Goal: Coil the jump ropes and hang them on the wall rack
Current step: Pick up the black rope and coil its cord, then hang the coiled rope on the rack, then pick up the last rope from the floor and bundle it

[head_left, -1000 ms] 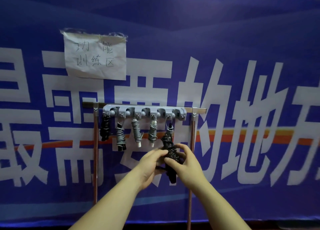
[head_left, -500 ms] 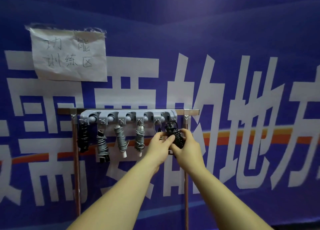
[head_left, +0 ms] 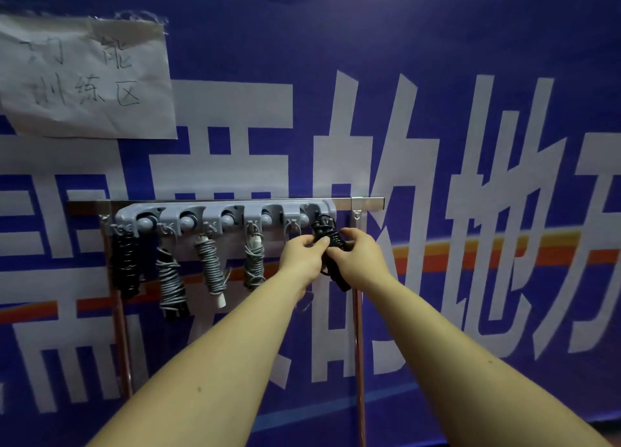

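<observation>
A blue banner [head_left: 437, 43] with large white characters and an orange stripe covers the whole wall behind the hands. Up and to the left of the left hand [head_left: 302, 255], a creased sheet of paper [head_left: 84, 80] with handwritten characters is taped to the banner. Just above both hands runs a metal bar [head_left: 368, 204] on two thin copper-coloured poles [head_left: 359, 345], and a grey plastic rack [head_left: 221, 216] with rounded knobs and small hooks is fixed along it.

To the left of the left hand hang four coiled ropes: a black one [head_left: 125, 265] farthest away, then a grey one with black handles [head_left: 171, 285], a grey one with a white handle [head_left: 211, 268], and a grey one [head_left: 253, 265] just beside the hand. The cords look smooth and are wound in tight spirals around their handles.

The black jump rope [head_left: 331, 236] is between the two hands, its top touching the rack's right end. The left hand pinches it with thumb and fingertips; the right hand [head_left: 361, 261] is curled around its other side, fingers closed on the coil. Its handle ends poke out below the right hand.
</observation>
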{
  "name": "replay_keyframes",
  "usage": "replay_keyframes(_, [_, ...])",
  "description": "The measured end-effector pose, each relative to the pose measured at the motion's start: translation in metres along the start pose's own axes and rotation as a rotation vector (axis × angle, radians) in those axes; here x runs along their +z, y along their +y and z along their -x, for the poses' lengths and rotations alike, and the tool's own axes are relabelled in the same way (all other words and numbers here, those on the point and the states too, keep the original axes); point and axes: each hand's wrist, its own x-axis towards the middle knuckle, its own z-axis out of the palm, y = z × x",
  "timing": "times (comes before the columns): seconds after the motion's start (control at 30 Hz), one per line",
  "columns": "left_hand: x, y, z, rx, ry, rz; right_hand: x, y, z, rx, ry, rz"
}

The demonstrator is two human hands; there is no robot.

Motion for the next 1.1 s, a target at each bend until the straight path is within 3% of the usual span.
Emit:
replay_keyframes(0.67, [0.001,-0.03,0.022,-0.047,0.003,0.028,0.01,0.036,0.011,0.119,-0.025,-0.03])
replay_keyframes(0.87, [0.005,-0.083,0.07,-0.192,-0.083,0.014,0.004,0.07,0.075,0.269,-0.083,-0.149])
replay_keyframes(1.1, [0.05,-0.178,0.155,-0.473,-0.24,0.103,0.025,0.168,0.175,0.499,-0.144,-0.249])
